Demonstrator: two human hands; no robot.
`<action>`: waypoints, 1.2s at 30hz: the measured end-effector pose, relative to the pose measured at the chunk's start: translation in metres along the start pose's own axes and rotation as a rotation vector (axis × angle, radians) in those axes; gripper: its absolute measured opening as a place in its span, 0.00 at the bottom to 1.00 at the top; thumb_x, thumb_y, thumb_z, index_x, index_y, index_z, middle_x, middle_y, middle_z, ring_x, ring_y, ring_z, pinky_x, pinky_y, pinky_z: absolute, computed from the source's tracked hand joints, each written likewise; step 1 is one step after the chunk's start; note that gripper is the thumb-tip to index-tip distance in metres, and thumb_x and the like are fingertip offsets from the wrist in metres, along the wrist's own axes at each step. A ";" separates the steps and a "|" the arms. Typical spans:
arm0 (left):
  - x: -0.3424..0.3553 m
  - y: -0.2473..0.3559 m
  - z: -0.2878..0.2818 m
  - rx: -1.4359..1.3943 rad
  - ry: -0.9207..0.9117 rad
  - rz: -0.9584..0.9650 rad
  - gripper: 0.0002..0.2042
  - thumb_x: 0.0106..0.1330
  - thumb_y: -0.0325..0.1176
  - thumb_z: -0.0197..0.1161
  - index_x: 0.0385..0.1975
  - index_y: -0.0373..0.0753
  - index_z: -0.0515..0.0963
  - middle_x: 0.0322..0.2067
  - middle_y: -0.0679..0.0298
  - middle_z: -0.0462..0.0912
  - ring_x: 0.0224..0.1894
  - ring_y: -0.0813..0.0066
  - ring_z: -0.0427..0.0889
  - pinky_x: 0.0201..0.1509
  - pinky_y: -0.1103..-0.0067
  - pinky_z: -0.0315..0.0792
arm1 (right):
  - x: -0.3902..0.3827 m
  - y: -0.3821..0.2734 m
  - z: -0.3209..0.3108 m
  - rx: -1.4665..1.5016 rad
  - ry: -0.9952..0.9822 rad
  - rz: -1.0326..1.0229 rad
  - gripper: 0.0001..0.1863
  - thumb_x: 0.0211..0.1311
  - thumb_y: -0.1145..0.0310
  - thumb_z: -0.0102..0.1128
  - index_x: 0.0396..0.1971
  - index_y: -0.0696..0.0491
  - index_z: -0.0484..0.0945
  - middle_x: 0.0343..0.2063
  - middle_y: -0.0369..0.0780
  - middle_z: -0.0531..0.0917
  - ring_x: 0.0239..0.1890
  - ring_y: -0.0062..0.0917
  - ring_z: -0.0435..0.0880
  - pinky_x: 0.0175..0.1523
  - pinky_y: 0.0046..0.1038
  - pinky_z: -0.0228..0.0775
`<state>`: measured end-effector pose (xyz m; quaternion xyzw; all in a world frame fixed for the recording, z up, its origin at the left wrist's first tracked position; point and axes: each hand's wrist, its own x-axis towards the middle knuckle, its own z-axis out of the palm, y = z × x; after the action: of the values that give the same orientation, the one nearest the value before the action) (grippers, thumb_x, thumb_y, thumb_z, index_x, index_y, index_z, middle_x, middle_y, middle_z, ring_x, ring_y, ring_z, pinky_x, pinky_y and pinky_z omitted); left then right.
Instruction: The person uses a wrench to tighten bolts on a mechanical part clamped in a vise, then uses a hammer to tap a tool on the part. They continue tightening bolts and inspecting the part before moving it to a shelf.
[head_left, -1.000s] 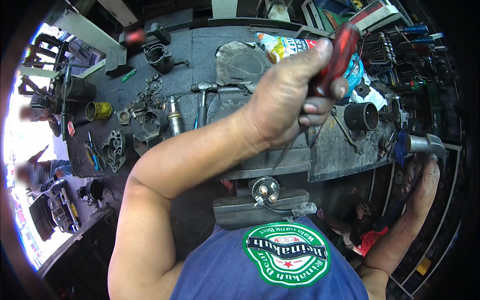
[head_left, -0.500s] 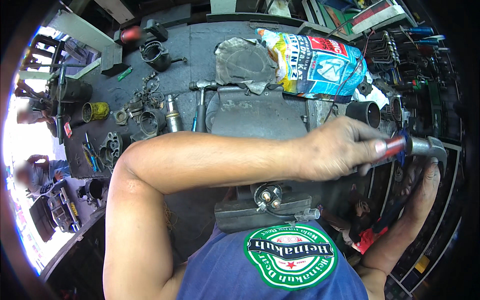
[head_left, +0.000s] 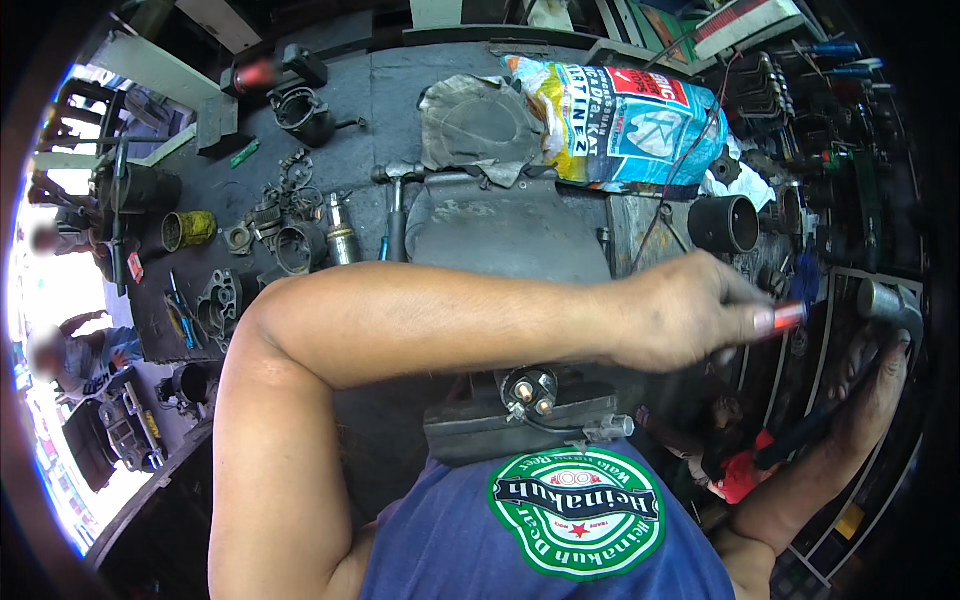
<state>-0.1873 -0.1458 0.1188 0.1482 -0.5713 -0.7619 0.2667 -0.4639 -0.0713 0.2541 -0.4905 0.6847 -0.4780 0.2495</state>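
My left hand (head_left: 680, 315) grips a red-handled tool (head_left: 785, 320), pointed toward the right; most of it is hidden by my fingers and forearm. At the right, my right hand (head_left: 875, 365) is closed round a hammer (head_left: 885, 305), its metal head standing up a little beyond the red tool's end. Below my left forearm a round part with copper studs (head_left: 530, 395) and a short cable with a clear connector (head_left: 610, 427) sit against a dark block (head_left: 470, 430), just in front of my blue shirt.
The workbench (head_left: 400, 85) holds metal housings (head_left: 300, 250), another hammer (head_left: 395, 210), a grey cloth (head_left: 470, 120), a colourful sack (head_left: 630, 130) and a black cylinder (head_left: 722, 225). Wrenches hang at right. People are at the left (head_left: 75, 360) and below the bench at right (head_left: 725, 460).
My left hand, raised over the bench with the red tool upright, has come down and right, the tool now lying sideways. My right hand and hammer have shifted slightly rightward.
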 end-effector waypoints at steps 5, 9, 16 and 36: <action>-0.004 -0.006 -0.026 -0.500 0.047 -0.254 0.21 0.82 0.51 0.58 0.48 0.35 0.77 0.34 0.68 0.77 0.27 0.84 0.71 0.26 0.84 0.69 | 0.001 0.013 -0.002 -0.016 0.035 -0.005 0.28 0.85 0.44 0.45 0.51 0.55 0.79 0.17 0.29 0.71 0.11 0.11 0.64 0.15 0.17 0.51; -0.011 -0.007 -0.034 -0.486 0.173 -0.163 0.16 0.80 0.41 0.62 0.54 0.33 0.76 0.36 0.64 0.81 0.30 0.82 0.76 0.27 0.83 0.72 | 0.000 0.017 0.003 0.021 -0.026 -0.015 0.29 0.85 0.42 0.44 0.55 0.56 0.78 0.15 0.29 0.68 0.11 0.11 0.62 0.15 0.17 0.50; -0.012 -0.004 -0.037 -0.409 0.115 -0.182 0.32 0.79 0.47 0.64 0.70 0.30 0.64 0.41 0.63 0.83 0.37 0.85 0.79 0.29 0.85 0.73 | -0.005 0.013 0.012 -0.033 0.000 -0.015 0.30 0.84 0.41 0.47 0.54 0.56 0.79 0.15 0.29 0.68 0.11 0.11 0.62 0.15 0.17 0.50; -0.001 -0.002 -0.010 -0.210 -0.079 -0.125 0.28 0.83 0.61 0.48 0.40 0.38 0.78 0.27 0.72 0.74 0.24 0.85 0.68 0.27 0.81 0.66 | -0.001 0.000 0.013 -0.062 -0.039 0.002 0.30 0.82 0.38 0.48 0.48 0.55 0.78 0.15 0.30 0.70 0.11 0.12 0.63 0.16 0.18 0.51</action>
<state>-0.1820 -0.1526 0.1142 0.1244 -0.4881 -0.8379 0.2101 -0.4533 -0.0753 0.2482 -0.5067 0.6946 -0.4465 0.2480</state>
